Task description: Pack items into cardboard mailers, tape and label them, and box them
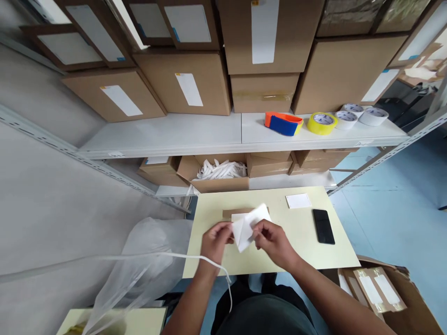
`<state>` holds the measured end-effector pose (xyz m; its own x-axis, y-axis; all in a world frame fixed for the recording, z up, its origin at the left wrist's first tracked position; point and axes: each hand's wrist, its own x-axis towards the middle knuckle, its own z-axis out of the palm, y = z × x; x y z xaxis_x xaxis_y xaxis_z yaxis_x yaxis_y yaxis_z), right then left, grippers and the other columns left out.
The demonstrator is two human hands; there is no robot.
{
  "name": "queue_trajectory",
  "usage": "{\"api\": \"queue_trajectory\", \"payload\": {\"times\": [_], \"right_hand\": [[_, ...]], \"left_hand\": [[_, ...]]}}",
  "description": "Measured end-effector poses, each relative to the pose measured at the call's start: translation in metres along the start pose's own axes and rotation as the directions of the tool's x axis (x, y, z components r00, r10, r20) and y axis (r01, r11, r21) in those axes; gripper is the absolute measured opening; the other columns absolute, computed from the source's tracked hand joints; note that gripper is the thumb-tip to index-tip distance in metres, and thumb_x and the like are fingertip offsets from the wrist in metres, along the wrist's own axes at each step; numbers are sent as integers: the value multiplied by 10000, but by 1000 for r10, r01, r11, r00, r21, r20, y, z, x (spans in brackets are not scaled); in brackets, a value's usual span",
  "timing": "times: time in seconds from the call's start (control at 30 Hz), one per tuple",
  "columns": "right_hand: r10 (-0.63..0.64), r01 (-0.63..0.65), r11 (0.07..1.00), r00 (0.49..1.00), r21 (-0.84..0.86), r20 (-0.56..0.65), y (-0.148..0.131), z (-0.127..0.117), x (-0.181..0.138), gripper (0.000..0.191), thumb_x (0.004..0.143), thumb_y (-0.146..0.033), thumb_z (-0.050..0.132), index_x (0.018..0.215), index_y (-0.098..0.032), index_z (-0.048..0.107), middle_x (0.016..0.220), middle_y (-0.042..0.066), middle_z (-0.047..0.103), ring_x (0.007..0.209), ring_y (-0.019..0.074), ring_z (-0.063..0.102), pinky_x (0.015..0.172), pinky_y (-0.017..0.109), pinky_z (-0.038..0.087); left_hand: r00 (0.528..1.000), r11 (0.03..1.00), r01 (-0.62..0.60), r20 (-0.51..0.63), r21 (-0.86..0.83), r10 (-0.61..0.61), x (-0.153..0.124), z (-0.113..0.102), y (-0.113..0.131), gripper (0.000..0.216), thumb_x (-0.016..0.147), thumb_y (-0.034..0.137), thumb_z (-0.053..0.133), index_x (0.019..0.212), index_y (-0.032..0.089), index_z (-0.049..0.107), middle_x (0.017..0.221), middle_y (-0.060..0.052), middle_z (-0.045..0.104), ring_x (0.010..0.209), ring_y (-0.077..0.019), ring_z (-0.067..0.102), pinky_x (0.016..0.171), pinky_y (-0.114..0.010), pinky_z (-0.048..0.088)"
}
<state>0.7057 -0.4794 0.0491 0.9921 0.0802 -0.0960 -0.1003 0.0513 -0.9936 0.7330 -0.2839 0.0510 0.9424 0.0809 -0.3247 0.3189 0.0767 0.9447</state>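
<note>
A white sheet of paper, creased or folded over, is stretched between my two hands above the pale yellow table. My left hand pinches its left edge between thumb and fingers. On the other side, my right hand grips the sheet's right edge, fingers curled. Behind the sheet lies a flat brown cardboard piece or box with something white on it, mostly hidden by the sheet and hands. Whether the sheet is a label with a backing I cannot tell.
A black phone and a white card lie at the table's right. Tape rolls sit on the shelf below boxes. An open carton stands at lower right. A white cable crosses my left forearm.
</note>
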Motion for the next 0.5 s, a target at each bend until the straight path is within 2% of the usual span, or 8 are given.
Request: {"api": "queue_trajectory", "payload": {"times": [0.07, 0.1, 0.17, 0.2, 0.27, 0.37, 0.43, 0.5], "right_hand": [[82, -69, 977, 995, 200, -57, 6, -16, 11, 237, 830, -422, 699, 772, -214, 601, 579, -36, 585, 542, 127, 525, 575, 272, 452], [118, -82, 953, 987, 292, -109, 8, -25, 18, 256, 817, -436, 715, 763, -216, 594, 582, -38, 585, 542, 127, 534, 576, 272, 461], [166, -66, 909, 963, 412, -211, 13, -39, 36, 284, 781, -441, 757, 750, -216, 586, 644, -33, 609, 581, 123, 565, 611, 272, 491], [175, -55, 900, 954, 433, -243, 15, -44, 47, 293, 764, -440, 774, 750, -216, 588, 677, -31, 622, 610, 125, 585, 647, 280, 513], [163, -43, 914, 950, 403, -267, 21, -45, 76, 296, 747, -446, 788, 770, -213, 607, 723, -22, 651, 681, 144, 632, 746, 322, 553], [36, 28, 975, 958, 219, -283, 30, -27, 136, 299, 766, -486, 744, 801, -205, 647, 763, 10, 698, 772, 183, 683, 843, 383, 568], [-105, 97, 994, 959, -46, -264, 36, -10, 184, 289, 839, -484, 647, 841, -196, 680, 835, 46, 735, 844, 197, 700, 869, 374, 565], [-168, 64, 918, 957, -392, -235, 40, 4, 231, 268, 902, -416, 563, 909, -194, 712, 912, 63, 759, 900, 198, 708, 872, 347, 562]], "left_hand": [[981, 971, 64, -167, -229, -104, 18, -29, -9, 375, 644, 427, 806, 882, 153, 711, 735, -40, 734, 722, -193, 696, 636, -274, 522], [957, 947, 58, -253, -315, -142, 26, -47, -14, 349, 644, 393, 808, 877, 158, 697, 732, -29, 727, 715, -175, 687, 635, -261, 511], [880, 915, 29, -424, -403, -215, 35, -80, -22, 294, 634, 312, 814, 850, 169, 675, 728, 3, 712, 675, -125, 654, 608, -217, 476], [848, 910, 19, -475, -414, -234, 35, -94, -26, 276, 635, 289, 809, 841, 173, 667, 731, 13, 707, 660, -113, 641, 591, -207, 462], [839, 914, 10, -494, -405, -228, 31, -113, -29, 276, 637, 288, 807, 844, 182, 658, 747, 18, 703, 655, -114, 634, 571, -207, 449], [876, 916, 14, -437, -400, -205, 18, -117, -28, 345, 602, 343, 838, 851, 189, 656, 764, 13, 702, 665, -134, 631, 541, -215, 433], [884, 907, 26, -414, -421, -217, 10, -109, -25, 389, 568, 375, 861, 841, 190, 655, 778, 9, 707, 664, -140, 624, 516, -213, 411], [888, 896, 37, -396, -442, -233, 5, -99, -21, 419, 549, 407, 875, 837, 193, 658, 808, 2, 717, 683, -151, 629, 514, -219, 412]]}}
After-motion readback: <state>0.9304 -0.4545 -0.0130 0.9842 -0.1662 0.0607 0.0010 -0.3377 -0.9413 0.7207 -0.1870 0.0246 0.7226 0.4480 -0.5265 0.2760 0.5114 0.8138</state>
